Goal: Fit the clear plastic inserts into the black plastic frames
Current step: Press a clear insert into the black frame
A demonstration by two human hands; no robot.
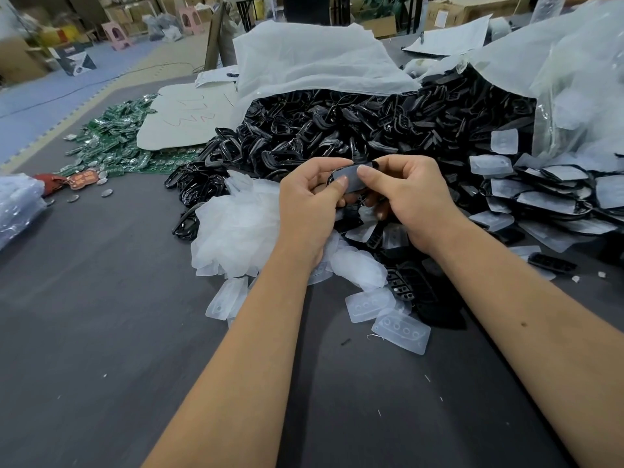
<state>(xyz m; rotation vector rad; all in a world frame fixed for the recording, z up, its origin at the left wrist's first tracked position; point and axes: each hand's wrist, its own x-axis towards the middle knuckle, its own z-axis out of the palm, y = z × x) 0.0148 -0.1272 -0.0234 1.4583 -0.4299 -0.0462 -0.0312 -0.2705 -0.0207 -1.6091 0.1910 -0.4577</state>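
Note:
My left hand point(309, 201) and my right hand point(410, 197) together hold one black frame with a clear insert point(353, 180) lying in it, above the table's middle. Both thumbs press on the insert's face while the fingers curl under the frame. Behind the hands a big heap of black frames point(337, 130) spills from a white bag. Loose clear inserts point(400, 327) lie on the table below my hands, and more sit in a pile point(236, 228) at the left. Frames with inserts fitted point(553, 197) are stacked at the right.
Green circuit boards point(111, 143) lie at the back left beside a white card sheet point(189, 116). A plastic bag point(17, 204) sits at the left edge. The dark grey table point(101, 315) stretches out in front. Boxes and pink stools stand on the floor beyond.

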